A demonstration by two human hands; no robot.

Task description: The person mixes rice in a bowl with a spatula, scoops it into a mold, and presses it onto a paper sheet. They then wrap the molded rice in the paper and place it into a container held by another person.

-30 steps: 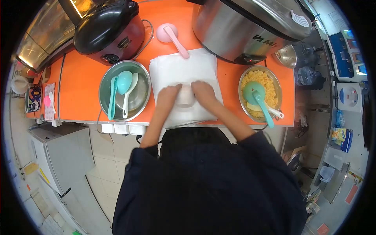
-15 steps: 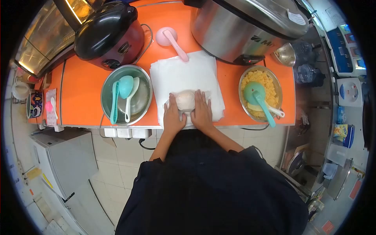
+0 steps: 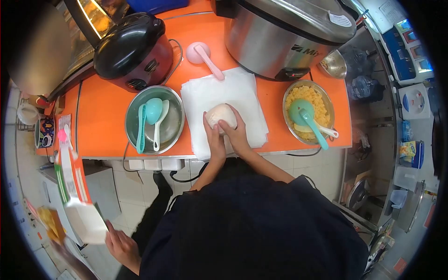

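Observation:
A rounded white paper-wrapped bundle (image 3: pixel 220 115) is held between my two hands, over the near part of a stack of white paper sheets (image 3: pixel 198 95). My left hand (image 3: pixel 214 140) wraps its left side, and my right hand (image 3: pixel 238 136) curls round the right side with the thumb across the front. What is inside the wrapping is hidden. Beyond the sheets lies a pink rice paddle or ladle (image 3: pixel 207 59). To the left stands a metal bowl (image 3: pixel 179 126) with turquoise and white serving spoons (image 3: pixel 151 112). On the right is a bowl of yellow rice (image 3: pixel 322 105) with a green ladle (image 3: pixel 302 113).
A dark red rice cooker (image 3: pixel 135 60) and a large steel cooker (image 3: pixel 280 37) stand at the back. At lower left another person's hand (image 3: pixel 122 245) holds an open carton (image 3: pixel 88 221). A blurred golden item (image 3: pixel 51 224) is near that person's other hand.
My hands have gone from lying flat beside the bundle on the sheets to clasping it, now more rounded. Another person with a carton has come in at the lower left.

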